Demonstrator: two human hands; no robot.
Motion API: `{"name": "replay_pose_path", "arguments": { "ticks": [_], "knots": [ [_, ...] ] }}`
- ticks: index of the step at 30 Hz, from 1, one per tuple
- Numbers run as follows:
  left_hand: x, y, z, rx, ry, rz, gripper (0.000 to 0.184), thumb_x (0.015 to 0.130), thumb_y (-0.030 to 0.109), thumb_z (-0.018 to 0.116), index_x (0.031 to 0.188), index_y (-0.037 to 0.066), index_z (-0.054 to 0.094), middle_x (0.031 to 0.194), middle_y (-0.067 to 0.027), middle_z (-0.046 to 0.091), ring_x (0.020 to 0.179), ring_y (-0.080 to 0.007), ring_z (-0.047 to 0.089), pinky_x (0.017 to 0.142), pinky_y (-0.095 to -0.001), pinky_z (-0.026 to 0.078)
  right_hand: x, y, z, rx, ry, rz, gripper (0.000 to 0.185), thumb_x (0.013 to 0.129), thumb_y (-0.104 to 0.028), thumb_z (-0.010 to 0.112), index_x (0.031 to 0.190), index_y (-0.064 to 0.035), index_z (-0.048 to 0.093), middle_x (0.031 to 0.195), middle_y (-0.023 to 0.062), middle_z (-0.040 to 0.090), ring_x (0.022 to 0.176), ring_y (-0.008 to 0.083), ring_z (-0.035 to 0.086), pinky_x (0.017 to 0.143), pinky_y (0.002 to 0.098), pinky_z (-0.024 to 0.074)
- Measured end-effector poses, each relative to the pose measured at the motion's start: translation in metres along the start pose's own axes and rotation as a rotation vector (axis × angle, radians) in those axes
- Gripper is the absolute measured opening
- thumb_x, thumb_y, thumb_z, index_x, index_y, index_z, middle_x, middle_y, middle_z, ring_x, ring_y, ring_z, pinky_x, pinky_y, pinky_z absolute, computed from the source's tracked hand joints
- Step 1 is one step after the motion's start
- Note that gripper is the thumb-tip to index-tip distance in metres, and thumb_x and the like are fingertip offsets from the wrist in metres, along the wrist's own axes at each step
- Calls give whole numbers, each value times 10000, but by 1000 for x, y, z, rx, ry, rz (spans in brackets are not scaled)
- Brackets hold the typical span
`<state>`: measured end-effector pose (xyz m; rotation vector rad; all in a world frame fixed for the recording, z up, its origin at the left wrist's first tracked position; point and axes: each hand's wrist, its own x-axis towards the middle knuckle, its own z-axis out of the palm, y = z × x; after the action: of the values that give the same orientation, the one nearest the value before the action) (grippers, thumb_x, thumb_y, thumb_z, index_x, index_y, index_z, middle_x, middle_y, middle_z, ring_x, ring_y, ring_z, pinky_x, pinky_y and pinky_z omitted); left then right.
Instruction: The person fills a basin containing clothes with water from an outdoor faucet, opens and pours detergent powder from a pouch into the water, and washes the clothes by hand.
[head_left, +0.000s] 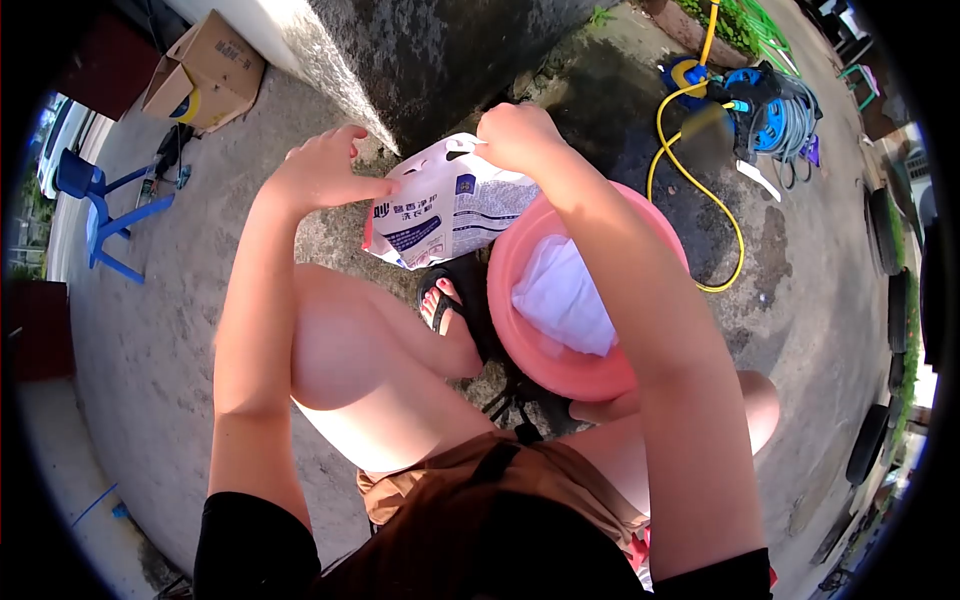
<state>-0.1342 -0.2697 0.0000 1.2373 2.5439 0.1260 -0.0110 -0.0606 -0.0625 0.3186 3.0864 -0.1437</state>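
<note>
- printed bag point(455, 210): stands on the ground ahead of the person, between the two hands, just beyond a sandalled foot point(440, 305).
- right hand point(520, 138): closed, fingertips pinching the bag at its upper right corner, next to the handle opening.
- left hand point(325, 178): wide, thumb well apart from the half-curled fingers, nothing seen in the grasp. thumb tip is at the bag's upper left edge; contact or small gap, cannot tell.
- key relation: bag lies to the right of the left thumb and below the right fingertips. right hand is nearer, being already on it.
- long axis: runs roughly left to right, rising slightly toward the right.
- pink basin point(503, 300): just beside the bag's right end, under the right forearm; touching or not, unclear. white cloth point(565, 295) inside.
</note>
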Motion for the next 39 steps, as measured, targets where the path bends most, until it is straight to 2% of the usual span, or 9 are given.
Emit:
{"name": "replay_pose_path", "arguments": {
  "ticks": [5,9,12,15,18,22,27,33,39],
  "knots": [
    [9,-31,15,-115,-778,-83,1000,611,608,684,1322,1,326,1110,-171,562,1006,-235,558,860,-324,428,-7,2,0,13,36,21,196,732,-260,594,755,-86,683,757,95,654,733,256,639,668,353,490],
    [10,-50,36,-199,-1005,-8,1122,605,561,716,1384,16,121,1089,-150,578,970,-217,583,877,-345,426,-13,7,0,75,20,116,196,714,-250,595,761,-82,683,748,106,649,718,267,636,669,357,491],
    [11,-60,60,47,-1028,-246,1085,578,578,720,1355,5,225,1120,-150,570,1009,-246,571,876,-350,430,-16,18,9,129,44,157,210,715,-265,595,763,-80,683,743,107,648,715,273,635,667,360,491],
    [26,-93,112,308,-673,13,1040,563,642,681,1267,-57,367,1128,-193,559,973,-244,590,844,-356,448,-17,18,10,131,17,170,230,736,-283,586,773,-76,681,755,109,648,733,273,634,666,360,491],
    [37,-104,143,503,-548,151,874,571,680,635,1110,-2,541,1002,-163,616,892,-259,620,761,-359,482,-22,13,1,129,-34,193,234,750,-283,577,785,-75,679,773,114,647,751,275,631,665,364,489],
    [52,-109,168,399,-475,391,635,628,630,598,949,83,621,839,-112,639,820,-271,628,679,-380,496,-28,12,-1,122,-30,195,231,750,-274,574,791,-71,676,786,119,646,760,277,630,668,366,488],
    [56,-109,180,502,-437,279,490,684,531,577,909,100,633,811,-114,629,806,-288,618,667,-403,494,-30,16,8,144,30,194,224,739,-272,577,756,-71,676,747,120,642,734,283,630,669,367,487],
    [37,-96,155,43,-199,531,462,680,437,611,993,97,593,933,-143,616,871,-307,596,712,-404,483,-32,17,8,135,25,193,213,727,-269,585,742,-79,678,730,120,639,720,284,630,663,369,486],
    [35,-78,151,-69,-228,152,357,716,313,633,983,80,586,846,-153,635,793,-328,609,691,-411,476,-36,17,9,134,44,199,227,755,-286,577,734,-84,677,730,114,637,719,280,628,674,362,479]
  ]
}}
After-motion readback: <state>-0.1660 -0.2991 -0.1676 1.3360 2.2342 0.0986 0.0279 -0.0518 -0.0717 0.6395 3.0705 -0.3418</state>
